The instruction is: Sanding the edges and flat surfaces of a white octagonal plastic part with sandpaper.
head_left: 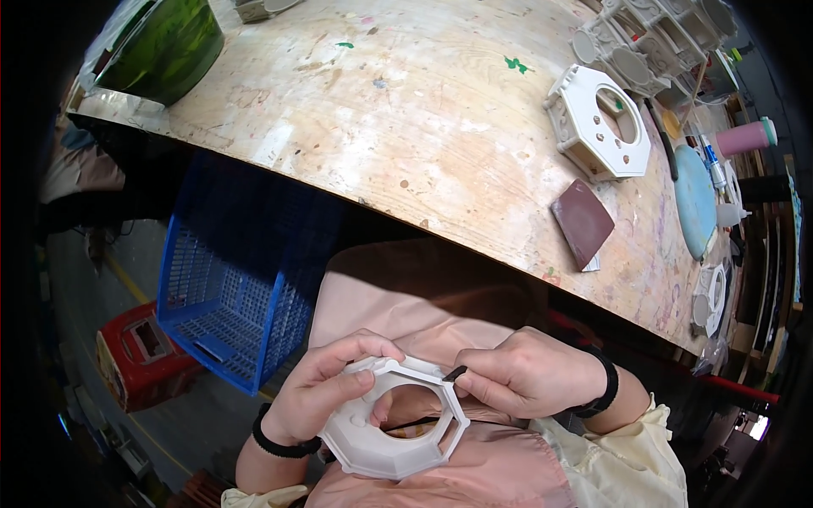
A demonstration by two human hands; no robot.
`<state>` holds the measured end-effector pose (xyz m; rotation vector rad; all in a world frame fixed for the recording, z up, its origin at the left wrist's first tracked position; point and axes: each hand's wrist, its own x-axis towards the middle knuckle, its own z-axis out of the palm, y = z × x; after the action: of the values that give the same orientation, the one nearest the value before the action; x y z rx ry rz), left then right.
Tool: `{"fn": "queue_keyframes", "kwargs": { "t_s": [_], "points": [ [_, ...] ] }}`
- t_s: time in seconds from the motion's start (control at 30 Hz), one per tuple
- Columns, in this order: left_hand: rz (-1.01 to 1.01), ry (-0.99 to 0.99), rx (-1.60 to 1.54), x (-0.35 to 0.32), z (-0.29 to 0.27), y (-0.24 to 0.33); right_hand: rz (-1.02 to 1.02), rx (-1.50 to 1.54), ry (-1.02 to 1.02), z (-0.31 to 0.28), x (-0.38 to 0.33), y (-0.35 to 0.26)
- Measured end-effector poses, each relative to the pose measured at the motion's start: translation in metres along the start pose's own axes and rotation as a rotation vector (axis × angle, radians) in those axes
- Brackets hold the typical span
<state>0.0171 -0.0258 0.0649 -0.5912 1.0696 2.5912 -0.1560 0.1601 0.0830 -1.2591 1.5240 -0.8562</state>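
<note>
Over my lap, my left hand (326,391) grips a white octagonal casting (364,446) with a large round opening. Its thumb lies on the rim and a fingertip shows through the opening. Pinched between the thumb and fingers of my right hand (532,372) is a small dark strip (456,373), whose end meets the casting's upper right edge. Its material is too small to make out. A similar white octagonal casting (577,110) stands on the table, with a brownish-red square sheet (583,223), which looks like sandpaper, nearer to me.
The wooden worktable (381,118) slants across in front of me. A green tub (174,51) sits at its far left; stacked grey-white castings (644,51), a light blue oval (694,203) and a pink cup (743,138) are at right. Below stand a blue crate (224,292) and a red container (140,356).
</note>
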Motion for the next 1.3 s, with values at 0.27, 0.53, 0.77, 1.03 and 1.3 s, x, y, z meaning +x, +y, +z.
{"fn": "queue_keyframes", "kwargs": {
  "t_s": [0.27,0.53,0.77,1.03,1.3],
  "points": [
    [0.009,0.006,0.032,0.004,0.001,0.001,0.048,0.103,-0.098,-0.007,-0.002,-0.001],
    [0.059,-0.006,-0.029,0.006,-0.013,-0.007,0.252,0.087,0.585,-0.046,-0.058,-0.016],
    [0.175,0.077,-0.110,-0.003,-0.018,-0.007,0.239,-0.425,1.024,-0.081,-0.087,0.009],
    [0.263,0.113,-0.204,0.007,-0.025,-0.011,0.183,-0.842,1.020,-0.058,-0.034,0.007],
    [0.282,0.148,-0.087,0.004,-0.017,-0.014,0.148,-0.355,0.978,-0.034,-0.033,-0.005]
  ]
}}
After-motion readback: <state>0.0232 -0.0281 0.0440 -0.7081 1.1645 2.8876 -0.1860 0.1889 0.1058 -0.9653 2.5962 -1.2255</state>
